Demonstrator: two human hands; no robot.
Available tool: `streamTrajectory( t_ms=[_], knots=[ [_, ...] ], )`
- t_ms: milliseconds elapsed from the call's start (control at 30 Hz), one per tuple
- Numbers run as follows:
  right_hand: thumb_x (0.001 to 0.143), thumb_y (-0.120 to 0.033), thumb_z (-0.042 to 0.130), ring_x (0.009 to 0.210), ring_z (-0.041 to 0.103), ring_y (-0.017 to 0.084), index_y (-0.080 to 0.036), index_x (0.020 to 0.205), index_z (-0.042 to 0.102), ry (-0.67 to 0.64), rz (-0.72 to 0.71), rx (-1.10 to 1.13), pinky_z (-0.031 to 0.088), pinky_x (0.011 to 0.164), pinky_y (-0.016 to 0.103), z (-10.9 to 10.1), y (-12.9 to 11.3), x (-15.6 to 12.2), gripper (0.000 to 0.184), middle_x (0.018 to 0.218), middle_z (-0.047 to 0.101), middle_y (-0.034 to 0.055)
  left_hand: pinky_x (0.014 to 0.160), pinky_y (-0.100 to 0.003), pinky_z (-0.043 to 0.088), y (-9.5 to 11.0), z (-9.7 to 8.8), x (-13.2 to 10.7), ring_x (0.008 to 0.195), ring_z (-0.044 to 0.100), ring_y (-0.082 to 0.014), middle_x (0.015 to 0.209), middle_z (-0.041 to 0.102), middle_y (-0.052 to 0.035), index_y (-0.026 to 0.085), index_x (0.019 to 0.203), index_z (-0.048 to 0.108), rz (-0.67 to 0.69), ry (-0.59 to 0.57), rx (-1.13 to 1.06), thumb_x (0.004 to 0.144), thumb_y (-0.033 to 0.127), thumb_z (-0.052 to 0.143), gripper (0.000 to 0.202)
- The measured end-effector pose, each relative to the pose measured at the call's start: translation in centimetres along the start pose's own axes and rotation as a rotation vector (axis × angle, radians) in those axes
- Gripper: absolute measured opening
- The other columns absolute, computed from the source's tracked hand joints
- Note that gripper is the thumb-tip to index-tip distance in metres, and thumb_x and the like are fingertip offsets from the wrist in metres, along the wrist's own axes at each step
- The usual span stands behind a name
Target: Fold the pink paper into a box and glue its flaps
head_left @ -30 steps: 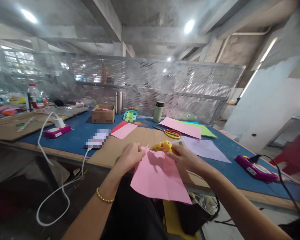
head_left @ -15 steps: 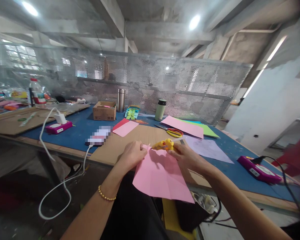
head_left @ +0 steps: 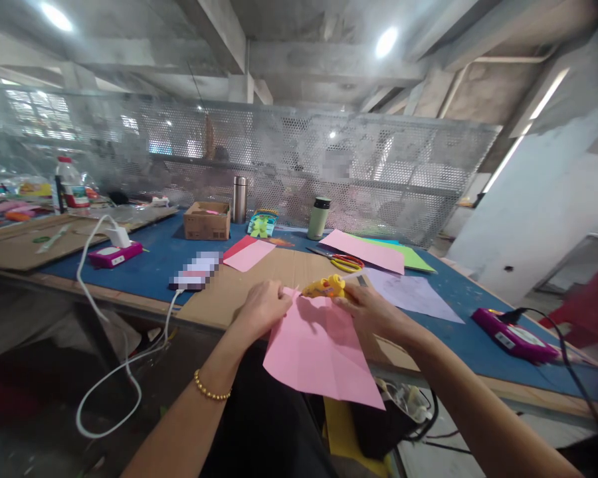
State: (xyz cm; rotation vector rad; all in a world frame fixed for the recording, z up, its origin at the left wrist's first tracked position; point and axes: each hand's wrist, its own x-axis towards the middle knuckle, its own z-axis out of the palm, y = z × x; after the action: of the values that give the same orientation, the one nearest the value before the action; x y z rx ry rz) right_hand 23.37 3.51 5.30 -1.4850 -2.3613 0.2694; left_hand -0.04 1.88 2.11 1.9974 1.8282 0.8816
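Note:
My left hand (head_left: 264, 307) is closed on the upper left corner of a creased sheet of pink paper (head_left: 329, 358), which hangs over the table's front edge above my lap. In my right hand (head_left: 371, 307) is a yellow glue gun (head_left: 326, 287), its tip pointing left at the paper's top edge, close to my left fingertips. Whether the tip touches the paper, I cannot tell. Under my hands lies a sheet of brown cardboard (head_left: 292, 265).
Beyond my hands lie scissors (head_left: 346, 263), pink paper (head_left: 363, 251) and a lilac sheet (head_left: 418, 295). A cardboard box (head_left: 206, 222), a steel flask (head_left: 240, 199) and a green flask (head_left: 319, 219) stand farther back. Purple power strips (head_left: 513, 337) with cords and a phone (head_left: 197, 271) flank the work.
Hands, glue gun and paper keep nearly the same positions. The whole view has shifted very slightly.

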Motion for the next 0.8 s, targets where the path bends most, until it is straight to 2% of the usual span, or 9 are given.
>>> streamTrajectory(
  t_ms=[200,500,800],
  knots=[
    [0.091,-0.044,0.044,0.074,0.055,0.021,-0.020,0.091,0.063,-0.028,-0.002,0.002,0.036,0.063,0.030,0.1,0.4,0.1,0.030,0.082,0.063,0.0045,0.052,-0.026,0.029,0.1,0.0,-0.1,0.059,0.054,-0.0146,0.062,0.065,-0.0032,0.019,0.059,0.055,0.008,0.006,-0.011,0.074,0.018,0.050,0.016],
    [0.090,-0.043,0.046,0.083,0.059,0.023,-0.021,0.101,0.066,0.006,-0.035,0.085,0.041,0.069,0.032,0.4,1.1,0.7,0.032,0.093,0.067,0.0060,0.052,-0.026,0.029,-0.1,0.1,0.0,0.058,0.054,-0.0146,0.062,0.065,-0.0027,0.018,0.062,0.058,0.008,0.002,-0.020,0.074,0.018,0.051,0.014],
    [0.088,-0.044,0.050,0.079,0.058,0.022,-0.020,0.096,0.068,0.002,-0.021,0.039,0.042,0.072,0.032,-0.3,0.3,0.1,0.030,0.087,0.067,0.0058,0.054,-0.026,0.030,0.2,-0.1,-0.2,0.060,0.055,-0.0152,0.063,0.066,-0.0042,0.018,0.063,0.060,-0.005,-0.003,-0.008,0.076,0.017,0.051,0.015]
  ],
)
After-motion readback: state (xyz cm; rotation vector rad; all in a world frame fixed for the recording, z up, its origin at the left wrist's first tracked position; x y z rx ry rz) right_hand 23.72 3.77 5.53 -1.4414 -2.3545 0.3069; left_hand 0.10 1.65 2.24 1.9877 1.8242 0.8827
